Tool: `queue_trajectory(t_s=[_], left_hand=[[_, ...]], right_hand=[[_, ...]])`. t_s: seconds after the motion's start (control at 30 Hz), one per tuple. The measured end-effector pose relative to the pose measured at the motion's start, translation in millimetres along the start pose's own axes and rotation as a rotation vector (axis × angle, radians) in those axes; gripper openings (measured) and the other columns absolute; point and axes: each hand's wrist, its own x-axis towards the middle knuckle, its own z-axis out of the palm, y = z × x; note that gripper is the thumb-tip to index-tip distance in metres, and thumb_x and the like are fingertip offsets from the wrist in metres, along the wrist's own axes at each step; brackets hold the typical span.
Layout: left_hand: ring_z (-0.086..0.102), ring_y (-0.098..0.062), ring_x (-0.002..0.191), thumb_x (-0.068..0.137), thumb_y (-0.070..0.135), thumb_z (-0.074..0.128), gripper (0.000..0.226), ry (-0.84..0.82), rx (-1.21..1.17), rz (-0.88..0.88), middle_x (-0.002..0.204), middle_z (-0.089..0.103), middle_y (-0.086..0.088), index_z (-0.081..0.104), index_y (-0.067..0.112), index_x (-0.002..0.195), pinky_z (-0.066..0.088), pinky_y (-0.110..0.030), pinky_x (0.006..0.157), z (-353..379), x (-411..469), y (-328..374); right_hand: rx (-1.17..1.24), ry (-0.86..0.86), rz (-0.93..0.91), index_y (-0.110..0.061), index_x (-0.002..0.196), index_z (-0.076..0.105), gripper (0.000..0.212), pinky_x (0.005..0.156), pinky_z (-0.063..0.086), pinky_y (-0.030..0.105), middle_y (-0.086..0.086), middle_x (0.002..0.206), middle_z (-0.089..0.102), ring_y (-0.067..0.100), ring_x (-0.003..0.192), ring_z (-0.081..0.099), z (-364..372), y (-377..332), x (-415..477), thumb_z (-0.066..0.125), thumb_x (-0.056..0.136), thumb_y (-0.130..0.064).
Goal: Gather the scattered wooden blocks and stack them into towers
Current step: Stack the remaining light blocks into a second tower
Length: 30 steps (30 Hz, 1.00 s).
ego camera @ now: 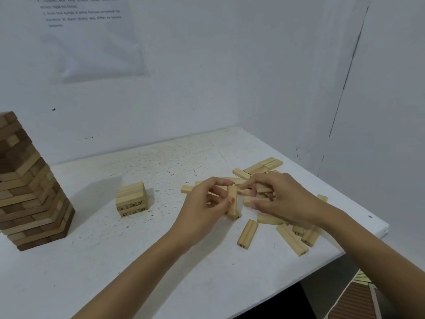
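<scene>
Since the wooden pieces look small, stiff and light, with smooth faces, a hold across the long sides near the middle is judged safest. One block (232,201) is pinched nearly upright between thumb and fingers (216,180) of the left hand (202,203), just above the tabletop (161,249). The right hand (285,199) is bent over the scattered blocks (264,165) at the tabletop's right side; whether anything is gripped there cannot be told. These lie crossed, so neighbours may be shifted when one is drawn out. A short stack (131,199) stands to the left, a tall tower (27,180) well beyond it.
</scene>
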Motion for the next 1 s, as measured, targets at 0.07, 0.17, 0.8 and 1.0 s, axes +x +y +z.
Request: queue_trajectory(t_s=[0.07,0.17,0.8,1.0], left_hand=[[0.065,-0.028,0.084,0.088,0.01,0.065,0.024,0.013,0.0,-0.005,0.084,0.062,0.003,0.065,0.024,0.107,0.056,-0.032,0.077,-7.2,-2.2,-2.6],[0.066,-0.026,0.082,0.088,0.009,0.066,0.022,0.03,-0.018,-0.027,0.084,0.062,0.001,0.066,0.022,0.106,0.057,-0.024,0.072,-21.0,-7.1,-5.8],[0.068,-0.022,0.077,0.079,0.002,0.072,0.027,0.03,-0.128,-0.314,0.076,0.063,-0.003,0.069,0.009,0.105,0.058,-0.031,0.078,-130.8,-59.7,-26.3],[0.068,-0.018,0.077,0.079,0.005,0.072,0.028,0.036,-0.147,-0.341,0.078,0.064,-0.004,0.068,0.008,0.106,0.058,-0.029,0.078,-138.6,-69.6,-30.7]], right_hand=[[0.153,0.047,0.034,-0.029,0.111,0.064,0.028,0.062,0.04,0.008,-0.014,0.08,0.062,-0.003,0.065,0.053,3.9,-3.8,5.2,0.07,0.087,-0.017],[0.309,0.03,0.07,-0.021,0.114,0.062,0.024,0.055,0.038,0.009,-0.02,0.06,0.054,-0.002,0.053,0.048,11.4,-12.9,14.4,0.063,0.091,-0.014],[0.407,-0.56,0.178,-0.013,0.089,0.078,0.023,0.064,0.042,0.011,-0.005,0.066,0.059,0.002,0.064,0.054,70.7,-86.5,73.3,0.08,0.075,-0.032],[0.367,-0.573,0.183,-0.011,0.092,0.078,0.02,0.051,0.037,0.009,-0.007,0.055,0.055,0.001,0.052,0.049,90.6,-100.9,87.0,0.08,0.077,-0.024]])
